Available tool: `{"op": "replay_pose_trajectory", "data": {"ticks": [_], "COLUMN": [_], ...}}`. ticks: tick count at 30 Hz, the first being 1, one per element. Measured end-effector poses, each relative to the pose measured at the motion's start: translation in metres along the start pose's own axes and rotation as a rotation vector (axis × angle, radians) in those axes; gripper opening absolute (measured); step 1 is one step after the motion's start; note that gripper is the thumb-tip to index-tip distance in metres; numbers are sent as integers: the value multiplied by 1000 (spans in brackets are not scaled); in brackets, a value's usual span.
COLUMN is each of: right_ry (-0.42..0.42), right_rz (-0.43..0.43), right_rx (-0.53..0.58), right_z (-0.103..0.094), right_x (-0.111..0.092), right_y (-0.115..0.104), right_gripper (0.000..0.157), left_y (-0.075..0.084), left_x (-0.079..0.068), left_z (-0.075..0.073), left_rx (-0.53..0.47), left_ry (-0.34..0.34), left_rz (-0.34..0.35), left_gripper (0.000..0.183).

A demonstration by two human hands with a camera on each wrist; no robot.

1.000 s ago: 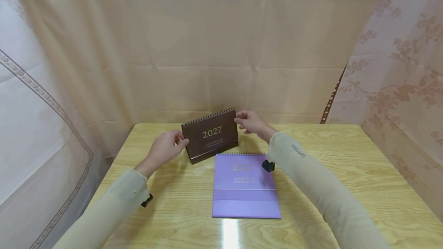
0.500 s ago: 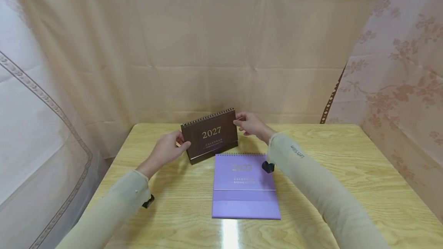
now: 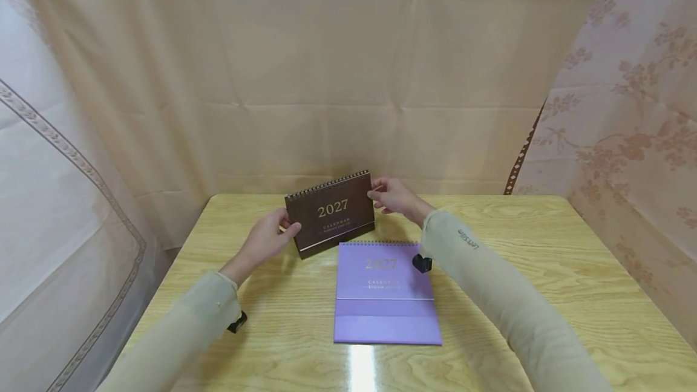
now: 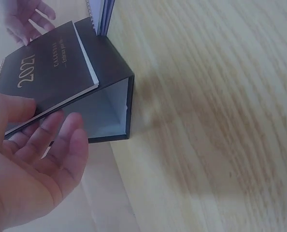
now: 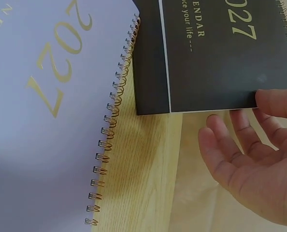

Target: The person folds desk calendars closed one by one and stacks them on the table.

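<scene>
A dark brown 2027 desk calendar (image 3: 331, 210) stands tent-like near the back of the table, turned at an angle, its spiral binding on top. My left hand (image 3: 267, 236) pinches its left edge, thumb on the front cover and fingers behind, as the left wrist view also shows beside the calendar's hollow side (image 4: 105, 111). At the opposite edge my right hand (image 3: 399, 197) pinches the upper part; in the right wrist view the thumb (image 5: 276, 101) lies on the cover. A purple 2027 desk calendar (image 3: 386, 325) stands just in front, its spiral edge close to the brown one's base.
The wood-grain table (image 3: 523, 271) reaches back to a beige cloth curtain (image 3: 327, 77). A white cloth (image 3: 49, 216) hangs at the left, and a floral cloth (image 3: 642, 107) at the right. Light reflects off the table in front of the purple calendar.
My left forearm has shifted slightly right, and my right hand has slid slightly down the edge. Both calendars stay practically where they were.
</scene>
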State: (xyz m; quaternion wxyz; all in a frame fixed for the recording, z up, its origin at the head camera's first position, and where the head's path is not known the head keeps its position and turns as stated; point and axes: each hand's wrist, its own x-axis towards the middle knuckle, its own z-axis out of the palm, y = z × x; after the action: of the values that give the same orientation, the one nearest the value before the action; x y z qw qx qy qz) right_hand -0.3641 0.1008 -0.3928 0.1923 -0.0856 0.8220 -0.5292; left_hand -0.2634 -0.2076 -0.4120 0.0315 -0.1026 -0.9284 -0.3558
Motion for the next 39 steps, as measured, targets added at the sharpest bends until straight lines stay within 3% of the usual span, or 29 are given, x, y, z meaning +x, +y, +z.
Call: {"op": "replay_pose_trajectory", "data": {"ticks": [7, 12, 21, 30, 34, 39], "right_ry": [-14, -11, -13, 0, -1, 4], "right_rz": [-18, -26, -17, -20, -8, -32], "right_rx": [-31, -57, -57, -59, -56, -81], "right_z": [0, 1, 3, 5, 5, 6], "right_x": [1, 2, 3, 0, 1, 2], "right_y": [3, 4, 5, 5, 6, 6], "right_gripper": [43, 41, 43, 36, 37, 26], "left_y": [-2, 0, 3, 1, 3, 5], "left_x": [-2, -2, -5, -4, -4, -4], "left_z": [6, 10, 10, 10, 10, 9], "left_rx": [-61, -145, -203, -424, -444, -458], "left_ry": [-18, -50, -75, -150, -153, -138], "left_rz": [-32, -83, -165, -314, -334, -348], "left_gripper": [20, 23, 25, 31, 31, 28]}}
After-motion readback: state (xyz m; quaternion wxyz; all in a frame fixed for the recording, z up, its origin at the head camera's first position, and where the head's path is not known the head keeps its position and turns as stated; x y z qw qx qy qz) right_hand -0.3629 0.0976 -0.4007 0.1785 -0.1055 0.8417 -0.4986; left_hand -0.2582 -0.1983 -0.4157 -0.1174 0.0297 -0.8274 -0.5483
